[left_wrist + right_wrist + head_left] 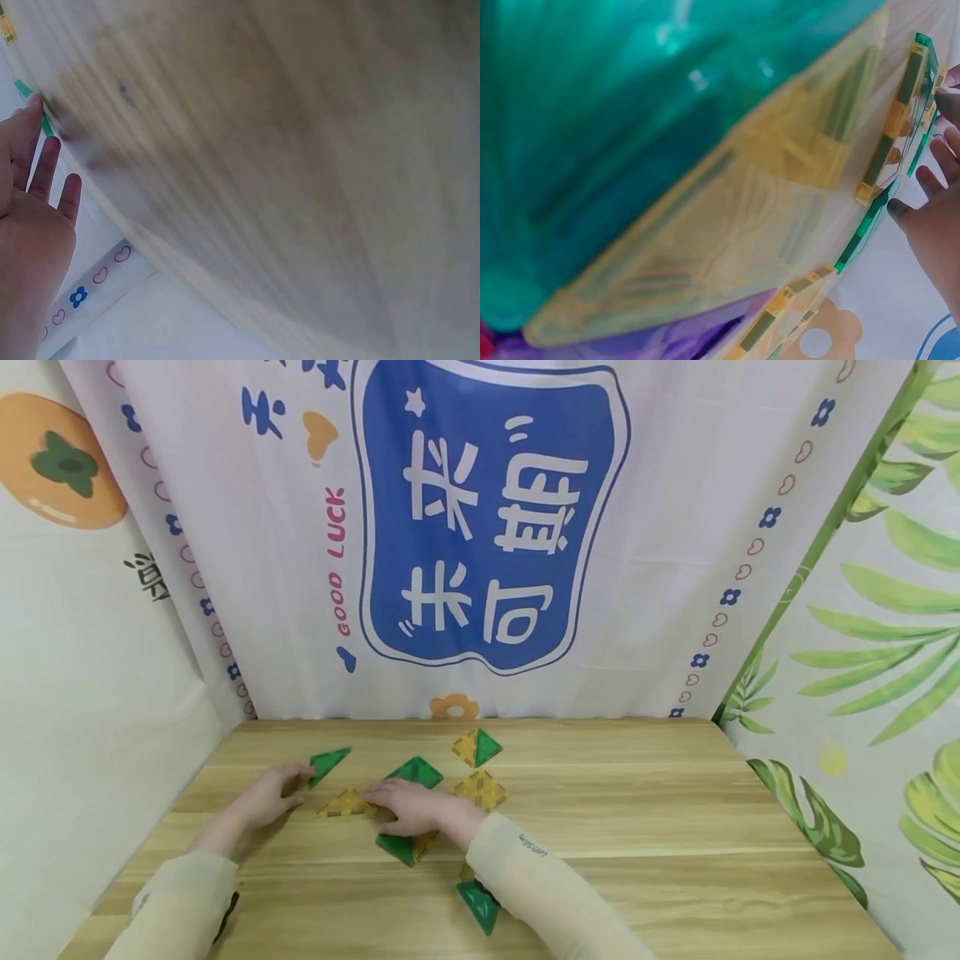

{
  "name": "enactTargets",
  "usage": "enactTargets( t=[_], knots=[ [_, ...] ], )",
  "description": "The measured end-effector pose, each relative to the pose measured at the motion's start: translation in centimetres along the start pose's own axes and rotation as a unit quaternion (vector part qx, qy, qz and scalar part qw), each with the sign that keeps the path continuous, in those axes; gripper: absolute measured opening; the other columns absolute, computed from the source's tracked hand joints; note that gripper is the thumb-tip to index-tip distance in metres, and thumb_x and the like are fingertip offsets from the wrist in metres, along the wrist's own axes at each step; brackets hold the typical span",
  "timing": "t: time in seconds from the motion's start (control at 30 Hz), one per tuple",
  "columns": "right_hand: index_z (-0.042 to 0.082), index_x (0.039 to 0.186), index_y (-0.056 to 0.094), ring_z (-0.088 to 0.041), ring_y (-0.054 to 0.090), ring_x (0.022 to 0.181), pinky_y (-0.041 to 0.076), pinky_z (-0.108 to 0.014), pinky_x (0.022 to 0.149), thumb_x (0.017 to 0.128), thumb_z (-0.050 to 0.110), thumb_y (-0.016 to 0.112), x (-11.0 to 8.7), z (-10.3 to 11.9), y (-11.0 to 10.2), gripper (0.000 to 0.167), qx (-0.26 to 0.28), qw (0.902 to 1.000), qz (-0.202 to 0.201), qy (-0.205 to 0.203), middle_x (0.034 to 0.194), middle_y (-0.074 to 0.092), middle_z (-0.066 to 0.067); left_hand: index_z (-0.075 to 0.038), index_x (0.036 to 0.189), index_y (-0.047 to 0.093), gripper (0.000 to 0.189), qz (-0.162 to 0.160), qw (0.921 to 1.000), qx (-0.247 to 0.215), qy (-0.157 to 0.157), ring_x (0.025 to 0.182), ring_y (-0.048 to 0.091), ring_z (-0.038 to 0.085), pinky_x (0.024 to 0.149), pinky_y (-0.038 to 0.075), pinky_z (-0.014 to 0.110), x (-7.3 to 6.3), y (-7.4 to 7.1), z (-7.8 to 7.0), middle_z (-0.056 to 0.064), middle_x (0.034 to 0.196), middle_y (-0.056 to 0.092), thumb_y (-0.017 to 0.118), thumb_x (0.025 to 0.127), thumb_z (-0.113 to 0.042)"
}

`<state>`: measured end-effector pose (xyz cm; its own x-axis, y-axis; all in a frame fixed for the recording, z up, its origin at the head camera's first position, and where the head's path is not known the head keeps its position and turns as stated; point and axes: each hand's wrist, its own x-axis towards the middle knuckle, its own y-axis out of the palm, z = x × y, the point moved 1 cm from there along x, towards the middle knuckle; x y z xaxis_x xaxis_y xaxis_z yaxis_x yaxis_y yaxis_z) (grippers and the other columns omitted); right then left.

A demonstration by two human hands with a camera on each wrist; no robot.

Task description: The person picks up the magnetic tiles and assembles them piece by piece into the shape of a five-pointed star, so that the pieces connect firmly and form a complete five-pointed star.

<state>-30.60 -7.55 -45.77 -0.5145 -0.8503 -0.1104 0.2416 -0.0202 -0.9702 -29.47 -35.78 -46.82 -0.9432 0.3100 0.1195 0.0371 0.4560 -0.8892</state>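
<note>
Nearest to the head camera, the right sleeve (551, 885) and the left sleeve (176, 902) are seen, stretched over the wooden table (637, 793). By the fingertips of the left hand (270, 793), a green triangle (327, 764) is touched at its left edge; the thumb is held apart, so it is not grasped. By the extended fingers of the right hand (412, 806), the right end of a yellow triangle (347, 803) is reached and seemingly touched; nothing is seen pinched there either.

Both triangles are placed left of the other tiles, near each other but apart. Behind the right hand a green tile (417, 770) is partly covered, and in front of it a lower green tile (397, 849) is seen. Further right, a yellow diamond (480, 789) is laid, with a yellow-and-green pair (487, 747) behind it.

As a judgement, the two left triangles are being positioned beside a flat arrangement. For the next move, a gentle turning of the green triangle seems to be required, so that its edge is brought along the yellow one without the neighbours being pushed.
</note>
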Motion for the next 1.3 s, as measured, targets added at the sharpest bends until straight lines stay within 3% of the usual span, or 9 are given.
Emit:
enactTargets(
  t=[0.17, 0.47, 0.63, 0.87, 1.0, 1.1, 1.23, 1.3],
  knots=[
    [0.024, 0.148, 0.03, -0.015, 0.022, 0.142, 0.019, -0.032, 0.115, 0.098, 0.04, 0.047, -0.2, 0.2, 0.2, 0.056, -0.024, 0.9994, 0.025, 0.01, 0.152, 0.03, 0.009, 0.005, 0.123, 0.056, 0.039, -0.007, 0.9999, 0.003, 0.008, 0.118, 0.046, 0.05, 0.097, 0.036, 0.061, -0.3, 0.2, -0.2, 0.03, 0.126, 0.053, 0.065, 0.085, -0.001],
    [0.024, 0.144, 0.039, -0.017, 0.021, 0.142, 0.017, -0.043, 0.116, 0.096, 0.046, 0.047, -0.4, 1.2, 0.1, 0.053, -0.055, 0.9973, 0.01, 0.048, 0.149, 0.034, 0.01, 0.006, 0.122, 0.056, 0.038, -0.012, 0.9998, -0.015, 0.002, 0.112, 0.052, 0.047, 0.093, 0.041, 0.059, -0.7, 0.4, -0.5, 0.029, 0.122, 0.056, 0.064, 0.085, 0.0],
    [0.022, 0.142, 0.043, -0.018, 0.022, 0.141, 0.017, -0.046, 0.115, 0.095, 0.046, 0.051, -0.3, 1.8, 0.0, 0.054, -0.041, 0.9961, -0.002, 0.078, 0.147, 0.037, 0.009, 0.006, 0.121, 0.056, 0.037, -0.012, 0.9997, -0.021, -0.004, 0.109, 0.054, 0.045, 0.092, 0.043, 0.058, -1.0, 0.6, -0.7, 0.027, 0.118, 0.058, 0.064, 0.086, 0.0],
    [0.02, 0.138, 0.049, -0.018, 0.027, 0.139, 0.023, -0.043, 0.114, 0.097, 0.033, 0.053, -0.3, 1.8, 0.1, 0.043, 0.002, 0.9947, -0.016, 0.101, 0.144, 0.042, 0.005, 0.005, 0.12, 0.057, 0.035, -0.001, 0.9996, -0.026, -0.005, 0.112, 0.053, 0.047, 0.093, 0.042, 0.058, -1.2, 0.1, -1.2, 0.029, 0.121, 0.057, 0.064, 0.086, -0.001],
    [0.02, 0.136, 0.051, -0.016, 0.032, 0.137, 0.027, -0.031, 0.112, 0.098, 0.016, 0.051, -0.1, 1.1, 0.0, 0.038, 0.035, 0.9954, -0.04, 0.079, 0.141, 0.046, 0.004, 0.005, 0.12, 0.057, 0.034, 0.009, 0.9988, -0.047, -0.01, 0.112, 0.053, 0.047, 0.092, 0.042, 0.059, -0.8, -0.6, -1.5, 0.029, 0.121, 0.056, 0.063, 0.086, -0.001],
    [0.02, 0.137, 0.049, -0.013, 0.033, 0.136, 0.027, -0.023, 0.111, 0.097, 0.004, 0.047, 0.1, 0.4, -0.1, 0.044, 0.045, 0.9968, -0.051, 0.043, 0.142, 0.045, 0.004, 0.002, 0.122, 0.056, 0.037, -0.008, 0.9983, -0.054, -0.022, 0.117, 0.047, 0.048, 0.094, 0.037, 0.064, -0.2, -1.0, -1.4, 0.028, 0.126, 0.052, 0.065, 0.086, -0.004],
    [0.023, 0.142, 0.044, -0.013, 0.028, 0.139, 0.024, -0.025, 0.113, 0.098, 0.001, 0.044, 0.4, -0.1, -0.2, 0.048, 0.035, 0.999, -0.028, 0.009, 0.147, 0.04, 0.007, 0.001, 0.123, 0.057, 0.042, -0.04, 0.9989, -0.026, -0.002, 0.121, 0.041, 0.05, 0.097, 0.031, 0.066, 1.0, -1.1, -1.0, 0.029, 0.13, 0.05, 0.069, 0.083, -0.005],
    [0.025, 0.143, 0.042, -0.014, 0.026, 0.141, 0.022, -0.027, 0.114, 0.099, 0.004, 0.043, 0.4, -0.2, -0.2, 0.049, 0.029, 0.9995, -0.012, 0.004, 0.148, 0.038, 0.01, 0.003, 0.122, 0.058, 0.043, -0.036, 0.9992, -0.016, 0.011, 0.12, 0.042, 0.05, 0.098, 0.032, 0.065, 1.5, -0.9, -0.9, 0.029, 0.128, 0.052, 0.071, 0.082, -0.004]
  ],
)
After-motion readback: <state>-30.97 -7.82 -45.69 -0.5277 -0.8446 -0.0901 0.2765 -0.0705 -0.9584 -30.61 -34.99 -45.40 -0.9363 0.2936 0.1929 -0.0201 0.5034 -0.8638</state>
